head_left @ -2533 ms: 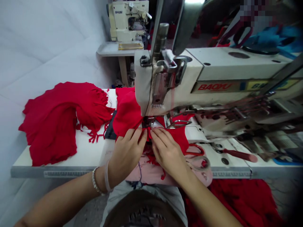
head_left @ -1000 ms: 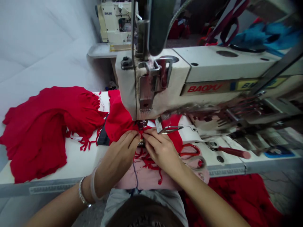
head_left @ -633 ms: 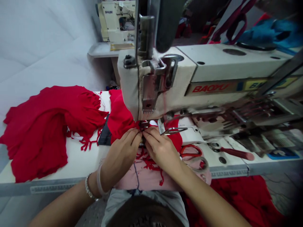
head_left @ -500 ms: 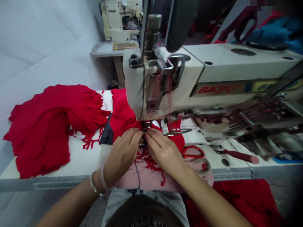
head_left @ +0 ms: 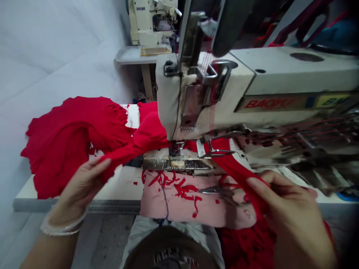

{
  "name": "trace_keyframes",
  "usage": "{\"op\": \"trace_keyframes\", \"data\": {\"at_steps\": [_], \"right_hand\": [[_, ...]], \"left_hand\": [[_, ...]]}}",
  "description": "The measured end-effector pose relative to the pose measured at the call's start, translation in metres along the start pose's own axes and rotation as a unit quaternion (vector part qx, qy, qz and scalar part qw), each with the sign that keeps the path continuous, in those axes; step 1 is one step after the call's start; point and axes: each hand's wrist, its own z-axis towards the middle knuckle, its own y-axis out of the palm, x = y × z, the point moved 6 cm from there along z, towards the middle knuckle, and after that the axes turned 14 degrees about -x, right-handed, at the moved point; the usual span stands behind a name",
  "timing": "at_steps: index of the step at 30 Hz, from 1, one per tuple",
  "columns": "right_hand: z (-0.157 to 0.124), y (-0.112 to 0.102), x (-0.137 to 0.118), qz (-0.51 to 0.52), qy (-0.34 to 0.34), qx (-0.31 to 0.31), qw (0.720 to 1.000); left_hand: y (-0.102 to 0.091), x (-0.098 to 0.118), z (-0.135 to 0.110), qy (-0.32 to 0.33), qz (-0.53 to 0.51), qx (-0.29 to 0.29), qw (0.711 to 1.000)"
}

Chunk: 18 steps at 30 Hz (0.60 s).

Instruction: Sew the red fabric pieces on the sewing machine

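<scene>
Your left hand (head_left: 80,189) pinches the red fabric (head_left: 151,131) between thumb and fingers, and your right hand (head_left: 294,213) grasps it at the other side, with the thumb pressed on top. The fabric is stretched between them, across the front of the sewing machine (head_left: 283,76), and passes at the presser foot (head_left: 177,147). Whether it lies under this foot or only behind it, I cannot tell.

To do this stretch well, I would pull equally from both sides, because a stronger pull in one hand may bring the fabric askew or make its edge wavy. The part near the foot is best flat, without any fold. Your fingers are well apart from the foot, which seems to me a safe position.

Please mind the scissors (head_left: 209,190) on the pink cloth (head_left: 182,213); they could catch the right end. Red scraps (head_left: 183,189) lie there too. The heap of red pieces (head_left: 61,138) on the bench (head_left: 127,188) is near your left hand, and might be dragged along.
</scene>
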Motion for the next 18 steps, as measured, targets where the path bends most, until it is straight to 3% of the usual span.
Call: {"op": "trace_keyframes", "data": {"at_steps": [2, 4, 5, 7, 8, 10, 11, 12, 14, 15, 16, 18], "right_hand": [[-0.005, 0.007, -0.020, 0.010, -0.066, 0.032, 0.997], [-0.008, 0.036, -0.050, -0.090, -0.227, 0.052, 0.968], [-0.008, 0.064, -0.062, -0.173, -0.317, 0.002, 0.932], [-0.012, 0.118, -0.072, -0.314, -0.463, -0.072, 0.826], [-0.013, 0.138, -0.069, -0.360, -0.507, -0.107, 0.776], [-0.009, 0.155, -0.056, -0.413, -0.530, -0.136, 0.728], [-0.007, 0.153, -0.049, -0.430, -0.524, -0.140, 0.722], [-0.004, 0.147, -0.043, -0.444, -0.510, -0.137, 0.724], [-0.002, 0.130, -0.034, -0.467, -0.482, -0.122, 0.731], [-0.003, 0.123, -0.031, -0.478, -0.472, -0.113, 0.732], [-0.004, 0.118, -0.030, -0.486, -0.465, -0.105, 0.732], [-0.007, 0.115, -0.030, -0.485, -0.452, -0.090, 0.743]], "left_hand": [[-0.009, 0.030, -0.004, 0.138, -0.122, 0.041, 0.982], [0.010, 0.052, -0.001, 0.242, -0.199, -0.020, 0.949], [0.029, 0.059, 0.002, 0.280, -0.201, -0.078, 0.936], [0.077, 0.064, 0.008, 0.324, -0.147, -0.196, 0.914], [0.100, 0.060, 0.010, 0.335, -0.080, -0.241, 0.907], [0.139, 0.046, 0.012, 0.355, 0.117, -0.285, 0.883], [0.153, 0.037, 0.011, 0.371, 0.251, -0.286, 0.847], [0.163, 0.028, 0.008, 0.390, 0.387, -0.273, 0.789], [0.172, 0.009, 0.000, 0.416, 0.608, -0.228, 0.637], [0.172, 0.002, -0.004, 0.420, 0.665, -0.210, 0.582], [0.171, -0.003, -0.009, 0.419, 0.700, -0.197, 0.544], [0.169, -0.007, -0.016, 0.408, 0.735, -0.171, 0.514]]}}
